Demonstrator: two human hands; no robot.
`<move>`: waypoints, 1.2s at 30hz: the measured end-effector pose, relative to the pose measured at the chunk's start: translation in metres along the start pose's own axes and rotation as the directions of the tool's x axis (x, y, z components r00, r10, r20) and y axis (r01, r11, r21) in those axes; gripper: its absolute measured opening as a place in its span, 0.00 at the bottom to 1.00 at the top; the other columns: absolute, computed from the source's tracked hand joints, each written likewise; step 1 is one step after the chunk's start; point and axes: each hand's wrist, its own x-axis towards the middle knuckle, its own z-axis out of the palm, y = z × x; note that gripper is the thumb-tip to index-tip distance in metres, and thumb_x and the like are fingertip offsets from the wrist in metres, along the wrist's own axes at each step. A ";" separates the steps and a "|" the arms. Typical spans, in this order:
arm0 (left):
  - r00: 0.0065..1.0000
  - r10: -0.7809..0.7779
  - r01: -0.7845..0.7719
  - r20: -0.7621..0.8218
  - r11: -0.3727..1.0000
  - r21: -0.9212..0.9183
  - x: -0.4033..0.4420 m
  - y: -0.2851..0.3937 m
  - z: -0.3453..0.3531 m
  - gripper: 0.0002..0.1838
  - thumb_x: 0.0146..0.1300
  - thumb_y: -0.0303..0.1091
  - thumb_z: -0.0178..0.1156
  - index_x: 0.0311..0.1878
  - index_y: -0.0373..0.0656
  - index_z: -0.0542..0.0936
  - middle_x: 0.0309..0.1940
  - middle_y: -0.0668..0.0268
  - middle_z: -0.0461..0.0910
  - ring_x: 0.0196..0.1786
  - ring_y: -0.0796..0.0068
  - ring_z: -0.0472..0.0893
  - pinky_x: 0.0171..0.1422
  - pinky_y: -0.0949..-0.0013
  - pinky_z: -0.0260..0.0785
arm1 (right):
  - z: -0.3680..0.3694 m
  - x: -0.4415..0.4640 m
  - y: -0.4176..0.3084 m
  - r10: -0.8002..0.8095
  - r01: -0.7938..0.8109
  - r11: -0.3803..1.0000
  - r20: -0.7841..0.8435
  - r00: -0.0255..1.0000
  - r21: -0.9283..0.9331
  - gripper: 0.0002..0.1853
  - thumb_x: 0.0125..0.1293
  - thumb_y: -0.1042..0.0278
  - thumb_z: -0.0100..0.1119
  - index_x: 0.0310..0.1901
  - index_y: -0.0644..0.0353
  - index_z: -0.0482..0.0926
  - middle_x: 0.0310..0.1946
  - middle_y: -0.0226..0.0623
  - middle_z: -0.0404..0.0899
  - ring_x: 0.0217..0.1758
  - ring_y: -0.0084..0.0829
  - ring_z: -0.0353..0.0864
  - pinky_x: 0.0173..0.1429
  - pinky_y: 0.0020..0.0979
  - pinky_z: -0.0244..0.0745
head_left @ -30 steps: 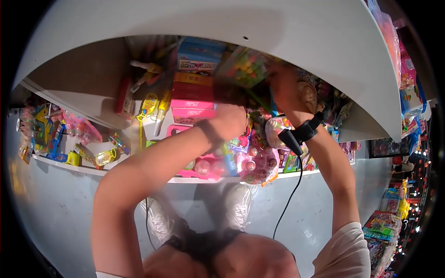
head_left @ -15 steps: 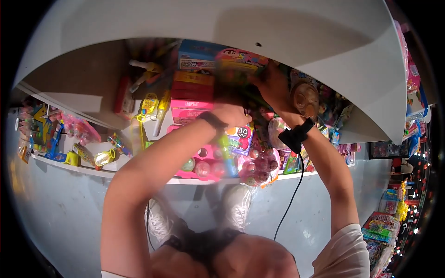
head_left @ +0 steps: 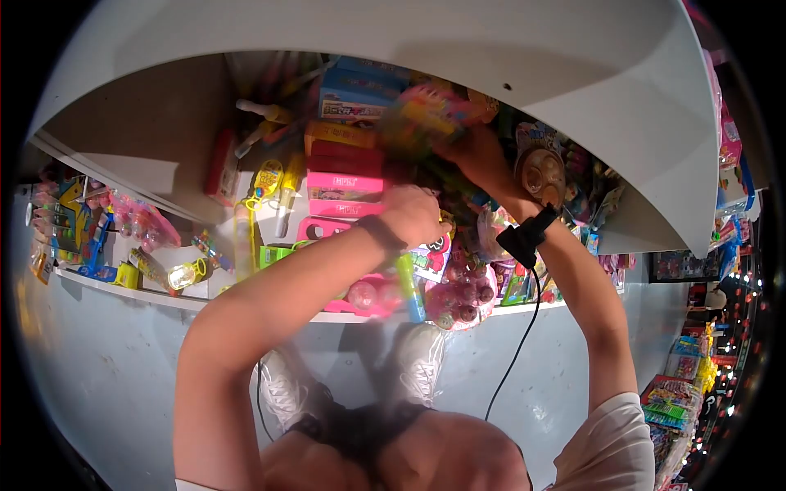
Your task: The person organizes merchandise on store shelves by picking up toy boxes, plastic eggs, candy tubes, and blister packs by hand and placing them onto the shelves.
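Note:
My left hand (head_left: 413,217) is closed in front of the pink boxes, with a green-and-blue tube (head_left: 412,286) extending down from it toward the shelf edge. My right hand (head_left: 479,159) reaches deeper into the shelf, its fingers at a pink toy package (head_left: 432,106) with a colourful printed front, smeared by motion. Its grip is partly hidden. Just right of that wrist sits a round brown toy in packaging (head_left: 540,173). Below my left hand are a white-and-purple printed card (head_left: 431,260) and clear-domed pink toys (head_left: 463,295).
A white panel (head_left: 368,33) overhangs the shelf. Stacked pink boxes (head_left: 344,182), blue boxes (head_left: 356,90) and yellow wands (head_left: 286,192) stand at the left. A black cable (head_left: 516,344) hangs from a device on my right wrist (head_left: 526,237). More toys (head_left: 671,401) lie at far right.
The pink package has shifted and tilted in the right hand. The green-and-blue tube now shows more sharply, slightly further right. The view has shifted a little.

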 end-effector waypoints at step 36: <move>0.901 0.429 -0.411 0.062 0.802 0.433 -0.153 0.085 0.012 0.31 0.67 0.38 0.55 0.70 0.30 0.71 0.71 0.39 0.69 0.76 0.42 0.66 0.81 0.39 0.49 | -0.015 -0.047 -0.098 -0.193 0.082 0.800 -0.125 0.973 -0.595 0.37 0.60 0.80 0.62 0.73 0.54 0.66 0.69 0.55 0.65 0.63 0.56 0.71 0.65 0.46 0.71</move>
